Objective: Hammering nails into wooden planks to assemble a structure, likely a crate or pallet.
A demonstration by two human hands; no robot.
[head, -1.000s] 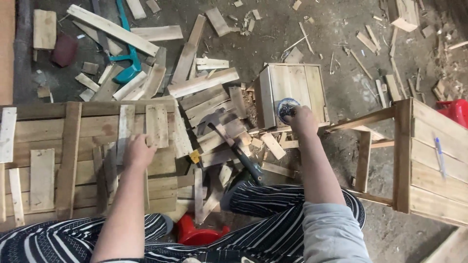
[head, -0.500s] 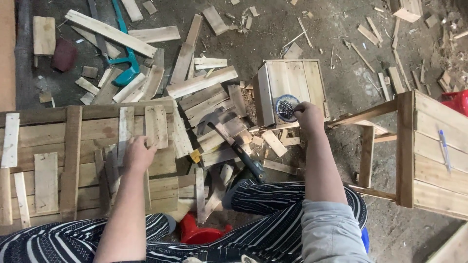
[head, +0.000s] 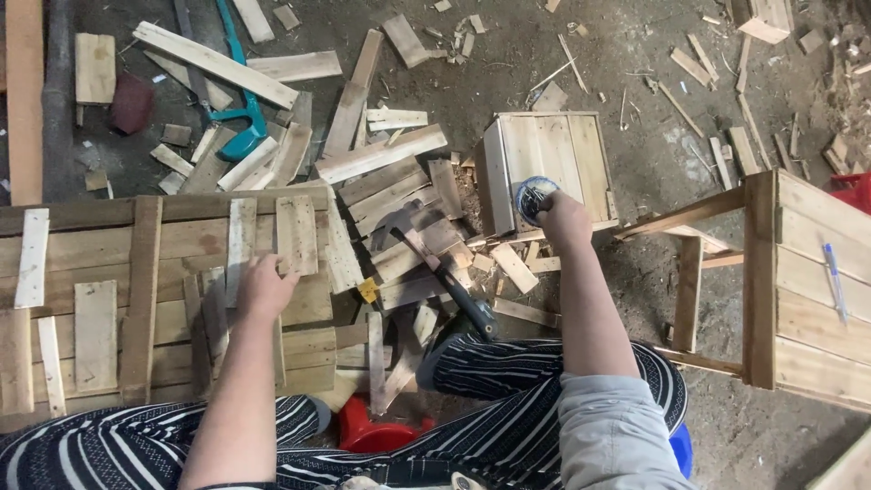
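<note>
My left hand (head: 264,286) rests flat on short wooden slats (head: 295,234) lying on a wooden pallet (head: 109,245), fingers spread on a narrow slat. My right hand (head: 562,218) reaches into a small round tin (head: 533,195) that sits on a small wooden box (head: 553,159); the fingertips are hidden inside it. A hammer (head: 435,263) with a dark handle lies on a heap of wood offcuts between my hands, head pointing away from me.
A wooden crate frame (head: 771,281) stands at right with a pen (head: 835,281) on it. A teal hand saw (head: 240,118) lies among scattered boards at top left. A red stool (head: 372,431) shows under my striped trouser legs.
My right hand stays at the tin on the box, shifting slightly. My left hand has slid a little to the right on the slats.
</note>
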